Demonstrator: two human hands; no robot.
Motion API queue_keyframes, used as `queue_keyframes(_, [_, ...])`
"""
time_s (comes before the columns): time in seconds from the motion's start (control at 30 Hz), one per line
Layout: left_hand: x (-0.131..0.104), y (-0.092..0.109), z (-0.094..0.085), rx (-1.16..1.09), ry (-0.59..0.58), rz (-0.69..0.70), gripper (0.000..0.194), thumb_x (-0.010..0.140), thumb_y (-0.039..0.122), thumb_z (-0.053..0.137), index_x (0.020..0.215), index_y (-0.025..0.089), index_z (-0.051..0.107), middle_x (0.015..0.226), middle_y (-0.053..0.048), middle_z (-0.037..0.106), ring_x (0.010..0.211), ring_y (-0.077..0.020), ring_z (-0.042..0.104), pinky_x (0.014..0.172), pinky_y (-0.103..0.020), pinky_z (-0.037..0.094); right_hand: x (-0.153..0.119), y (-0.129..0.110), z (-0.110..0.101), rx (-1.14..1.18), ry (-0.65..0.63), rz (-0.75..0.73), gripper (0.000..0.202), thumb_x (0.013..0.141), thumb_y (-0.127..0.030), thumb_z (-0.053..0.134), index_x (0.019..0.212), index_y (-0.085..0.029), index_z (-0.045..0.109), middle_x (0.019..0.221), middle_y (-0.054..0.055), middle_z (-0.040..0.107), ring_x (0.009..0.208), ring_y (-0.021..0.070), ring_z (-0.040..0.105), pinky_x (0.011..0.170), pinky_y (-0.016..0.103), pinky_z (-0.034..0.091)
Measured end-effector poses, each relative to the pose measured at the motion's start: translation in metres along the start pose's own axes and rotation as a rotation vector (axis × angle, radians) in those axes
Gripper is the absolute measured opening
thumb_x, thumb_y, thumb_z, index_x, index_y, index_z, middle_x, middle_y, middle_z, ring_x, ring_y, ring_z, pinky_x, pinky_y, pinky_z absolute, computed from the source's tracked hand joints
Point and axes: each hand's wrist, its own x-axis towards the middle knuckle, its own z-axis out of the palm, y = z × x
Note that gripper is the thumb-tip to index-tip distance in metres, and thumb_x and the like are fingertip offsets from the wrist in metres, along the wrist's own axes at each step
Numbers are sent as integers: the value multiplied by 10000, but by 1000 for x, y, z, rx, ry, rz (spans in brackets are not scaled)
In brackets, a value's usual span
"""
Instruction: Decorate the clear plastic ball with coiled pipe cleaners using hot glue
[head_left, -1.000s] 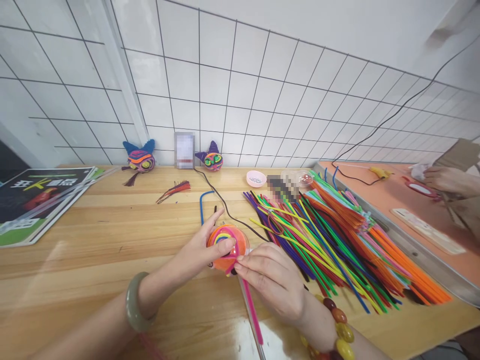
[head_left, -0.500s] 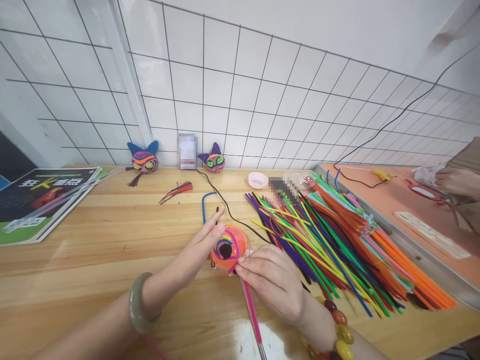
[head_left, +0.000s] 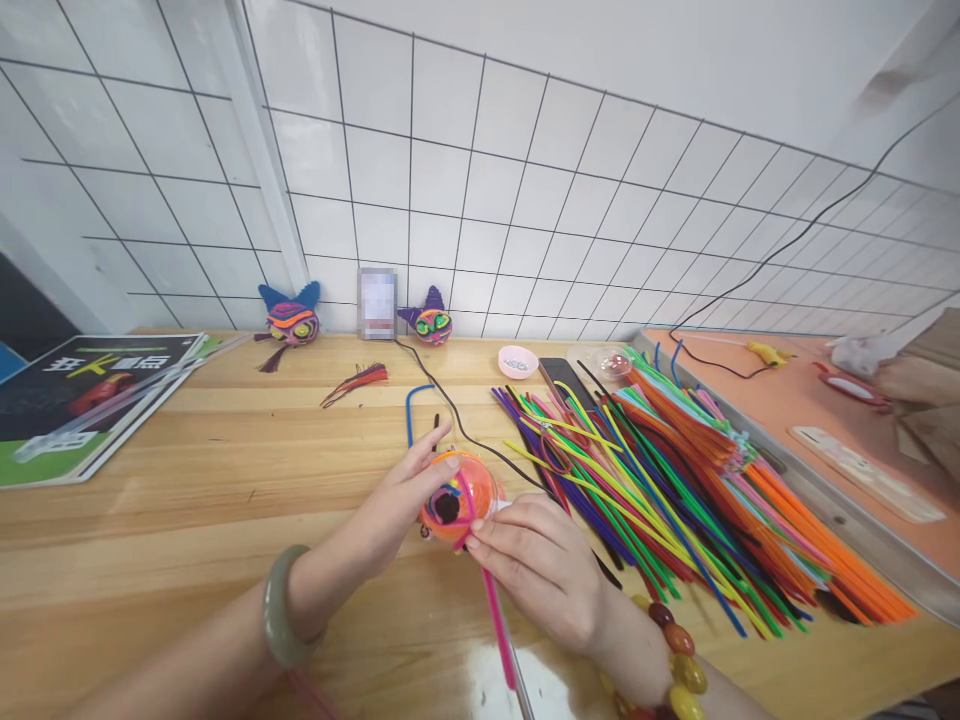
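Observation:
A round orange piece [head_left: 486,482] with a dark centre and coloured rings lies between my hands on the wooden table. My left hand [head_left: 409,492], fingers stretched out, rests against its left and upper side. On its right, my right hand [head_left: 536,560] pinches a pink pipe cleaner [head_left: 498,630] at the lower edge of the piece. Part of that pipe cleaner curves over the front of the piece, and its tail hangs down towards me beside a thin metallic rod.
Many coloured pipe cleaners [head_left: 660,480] spread to the right. Behind stand two eared craft heads [head_left: 291,322] and a propped phone [head_left: 377,303]. A pink bowl [head_left: 518,362], a dark phone [head_left: 566,382] and a black cable lie nearby. Magazines [head_left: 97,400] are at left.
The orange piece has tilted slightly, and my left fingers have shifted a little over its top. The pink tail has swung slightly left. At far right, the other person's hand has moved out of view.

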Motion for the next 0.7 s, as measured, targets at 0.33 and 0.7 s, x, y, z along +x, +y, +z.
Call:
queue_keyframes(0.33, [-5,4,2,2,-38,0,759,766,369,645,1446,214,344,975,-37,680,869,-185,615,857,-329,436,0,-1,2,58,0,48,180,910,-66,533,1018,-112,669,905,86,732,833,190,657,691,364,552])
queue_keyframes(0.7, [-3,3,1,37,-35,-9,761,790,407,639,1457,224,324,1137,-82,664,1035,-236,606,928,-365,431,-4,0,3,23,4,17,184,909,-57,537,1024,-102,673,929,93,736,855,197,656,711,374,552])
